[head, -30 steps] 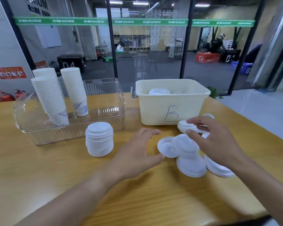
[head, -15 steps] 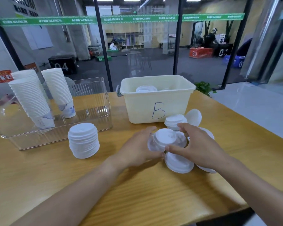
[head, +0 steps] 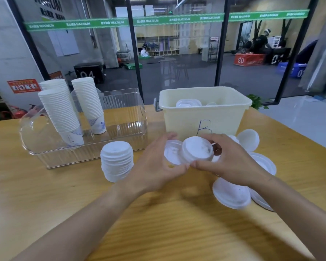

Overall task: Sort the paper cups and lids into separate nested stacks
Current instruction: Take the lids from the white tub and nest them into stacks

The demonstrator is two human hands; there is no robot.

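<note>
Beyond a dark-framed glass wall crossed by a green printed band we see a dim hall with numbered boxes on its floor. In front of the glass runs the light, wood-grained desk.

At the desk's back left stands a clear, ribbed plastic tray. It holds three tall nested stacks of white paper cups, their rims forming fine ridges; the bottom cups show a faint blue print. Just in front of the tray sits a short nested stack of white plastic lids, round and domed.

To the right of the tray stands a pale cream plastic tub with a handwritten letter B on its front wall. Inside it we see a few more white lids.

In front of the tub, the left hand curls its fingers behind a flat white lid and holds it. The right hand grips a small domed stack of white lids between thumb and fingers. The two hands meet at the thumbs, and the flat lid touches the domed stack.

Loose white lids lie scattered on the desk under and to the right of the right hand, some overlapping, one leaning near the tub's corner.
</note>
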